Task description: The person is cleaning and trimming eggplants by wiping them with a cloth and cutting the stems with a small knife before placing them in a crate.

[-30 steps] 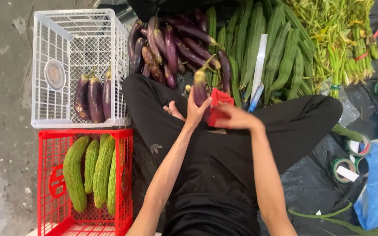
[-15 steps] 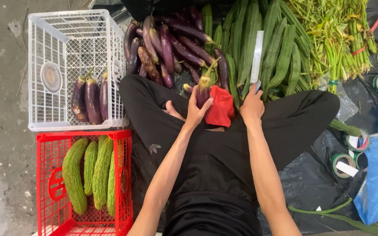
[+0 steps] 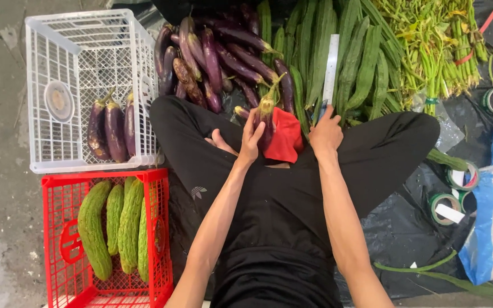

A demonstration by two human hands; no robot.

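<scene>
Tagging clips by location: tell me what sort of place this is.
Probably a ground-level vegetable stall or sorting spot. Loose eggplants and long green gourds lie piled on black sheeting over bare concrete, beside plastic crates: a white crate and a red crate.

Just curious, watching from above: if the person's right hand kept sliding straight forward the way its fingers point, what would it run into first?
The right hand points away from the body, its fingers already at the near end of the long metal ruler. So it would meet the ruler first, then probably the ridged green gourds beneath it.
</scene>
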